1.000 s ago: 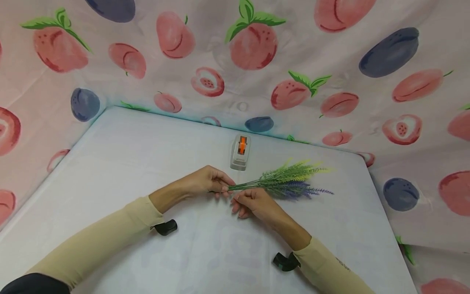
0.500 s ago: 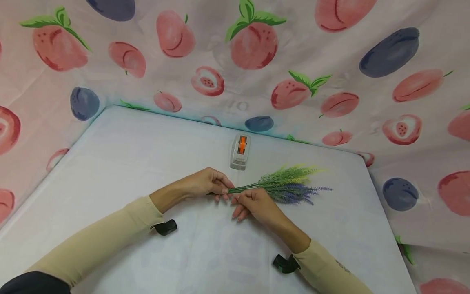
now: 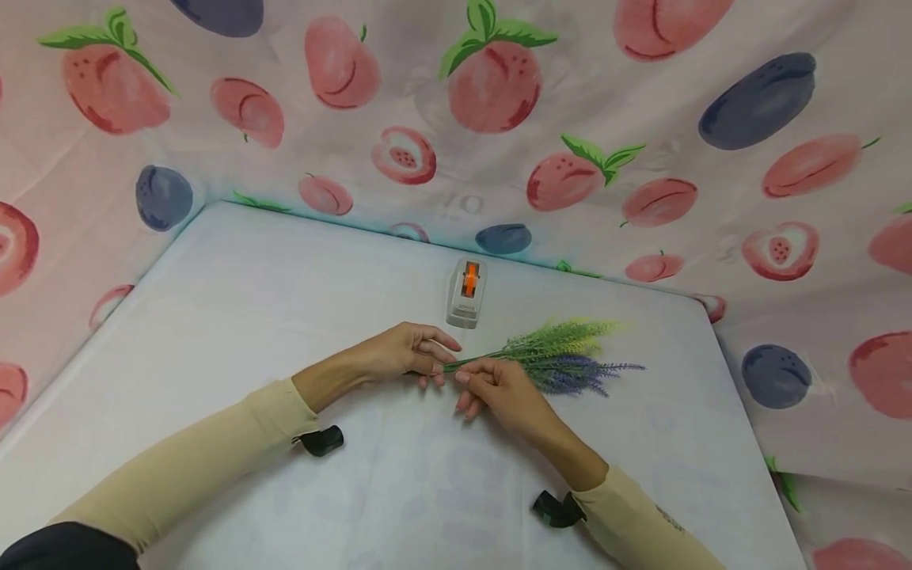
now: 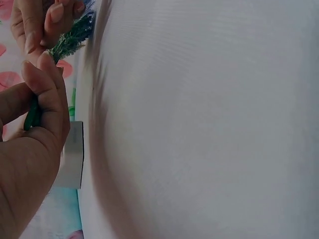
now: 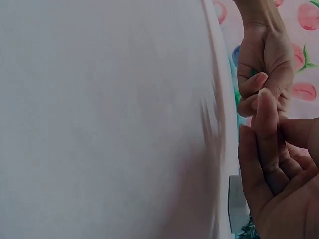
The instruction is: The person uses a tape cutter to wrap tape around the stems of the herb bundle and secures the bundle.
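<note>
A bunch of artificial lavender [image 3: 570,356], with green, yellow and purple spikes, points right over the white table. My left hand [image 3: 399,354] holds the green stem ends, its thumb against them and its upper fingers stretched out. In the left wrist view the stems [image 4: 33,114] show between thumb and fingers. My right hand [image 3: 507,396] pinches the stems with thumb and forefinger just below the flower heads, its other fingers loosely bent. Both hands' fingertips are close together. In the right wrist view the right thumb [image 5: 296,130] presses on the fingers, which hide the stems.
A grey tape dispenser [image 3: 466,305] with an orange wheel stands behind the hands. The white-covered table [image 3: 285,269] meets a fruit-printed cloth [image 3: 427,95] at the back and sides. Black wrist cameras [image 3: 324,441] hang below both cuffs.
The flower heads have turned slightly and spread less to the right. My left upper fingers have straightened away from the stems. My right thumb and forefinger have come up onto the stems.
</note>
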A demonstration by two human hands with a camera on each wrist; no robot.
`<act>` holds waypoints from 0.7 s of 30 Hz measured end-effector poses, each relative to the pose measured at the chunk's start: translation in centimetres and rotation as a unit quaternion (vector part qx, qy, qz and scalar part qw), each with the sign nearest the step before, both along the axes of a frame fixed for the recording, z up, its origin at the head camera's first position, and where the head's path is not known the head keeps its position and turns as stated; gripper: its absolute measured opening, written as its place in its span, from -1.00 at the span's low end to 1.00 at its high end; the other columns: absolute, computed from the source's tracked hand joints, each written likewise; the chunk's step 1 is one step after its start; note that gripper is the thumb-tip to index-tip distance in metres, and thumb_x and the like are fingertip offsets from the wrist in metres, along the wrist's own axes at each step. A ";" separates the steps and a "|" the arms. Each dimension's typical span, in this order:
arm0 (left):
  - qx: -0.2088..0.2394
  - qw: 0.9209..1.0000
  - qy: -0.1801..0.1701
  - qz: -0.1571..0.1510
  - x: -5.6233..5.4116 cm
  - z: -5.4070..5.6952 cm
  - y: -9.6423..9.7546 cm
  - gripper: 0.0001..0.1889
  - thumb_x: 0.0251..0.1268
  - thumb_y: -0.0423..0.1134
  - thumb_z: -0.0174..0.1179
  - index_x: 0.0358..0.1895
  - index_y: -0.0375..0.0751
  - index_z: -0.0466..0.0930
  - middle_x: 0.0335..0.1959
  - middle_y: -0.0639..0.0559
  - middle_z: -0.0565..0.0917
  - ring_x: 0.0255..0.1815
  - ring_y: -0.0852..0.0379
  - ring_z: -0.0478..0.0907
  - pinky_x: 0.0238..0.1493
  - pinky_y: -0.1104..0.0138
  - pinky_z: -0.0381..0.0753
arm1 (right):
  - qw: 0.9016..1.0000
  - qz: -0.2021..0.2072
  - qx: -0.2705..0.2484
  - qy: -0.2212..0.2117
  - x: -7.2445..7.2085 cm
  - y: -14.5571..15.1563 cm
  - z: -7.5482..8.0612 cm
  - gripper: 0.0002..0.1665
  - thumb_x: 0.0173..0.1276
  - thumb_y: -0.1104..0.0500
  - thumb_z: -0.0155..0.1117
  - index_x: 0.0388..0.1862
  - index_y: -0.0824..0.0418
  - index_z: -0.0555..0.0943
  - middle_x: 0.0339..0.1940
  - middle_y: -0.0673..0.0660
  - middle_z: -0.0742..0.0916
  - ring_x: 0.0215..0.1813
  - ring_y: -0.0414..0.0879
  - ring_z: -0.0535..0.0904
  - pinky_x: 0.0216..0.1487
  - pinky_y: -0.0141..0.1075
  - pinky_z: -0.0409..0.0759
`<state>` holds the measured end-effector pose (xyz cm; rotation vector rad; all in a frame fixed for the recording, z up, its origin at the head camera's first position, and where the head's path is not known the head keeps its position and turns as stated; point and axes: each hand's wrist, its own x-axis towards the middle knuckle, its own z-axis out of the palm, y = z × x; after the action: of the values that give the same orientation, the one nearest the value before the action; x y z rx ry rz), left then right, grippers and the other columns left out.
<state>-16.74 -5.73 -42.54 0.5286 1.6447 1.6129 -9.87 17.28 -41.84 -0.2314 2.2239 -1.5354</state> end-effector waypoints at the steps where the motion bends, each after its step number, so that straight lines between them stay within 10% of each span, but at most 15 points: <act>1: 0.001 1.000 -0.002 0.001 0.0 0.0 0.0 -0.50 0.39 -0.57 0.12 0.39 -0.47 0.38 0.19 -0.34 0.63 -0.23 0.07 0.71 -0.27 0.34 0.61 | 1.000 -0.003 0.010 0.021 0.1 0.0 0.1 -0.70 0.57 0.13 0.19 0.05 0.31 0.68 -0.41 0.14 0.79 -0.41 0.05 0.74 -0.27 -0.20 0.71; 7: 0.004 1.000 -0.012 0.005 -0.1 0.3 0.1 -0.49 0.40 -0.58 0.11 0.40 -0.50 0.33 0.15 -0.34 0.66 -0.25 0.06 0.72 -0.29 0.35 0.62 | 0.982 -0.012 0.093 0.164 0.4 -0.1 0.8 -0.83 0.49 0.29 0.26 -0.02 0.29 0.71 -0.40 0.10 0.80 -0.43 -0.01 0.73 -0.45 -0.30 0.64; 21: 0.008 1.000 -0.026 0.009 -0.1 0.5 0.1 -0.49 0.42 -0.58 0.10 0.41 -0.45 0.32 0.13 -0.29 0.68 -0.23 0.04 0.73 -0.27 0.33 0.64 | 0.919 0.009 0.227 0.322 -0.1 -0.1 0.9 -0.68 0.33 0.29 0.43 0.04 0.06 0.80 -0.33 -0.06 0.79 -0.46 -0.33 0.52 -0.43 -0.41 0.52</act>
<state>-16.89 -5.68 -42.04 0.4769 1.6046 1.6411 -9.98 17.19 -40.97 -0.6883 2.9947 -0.9593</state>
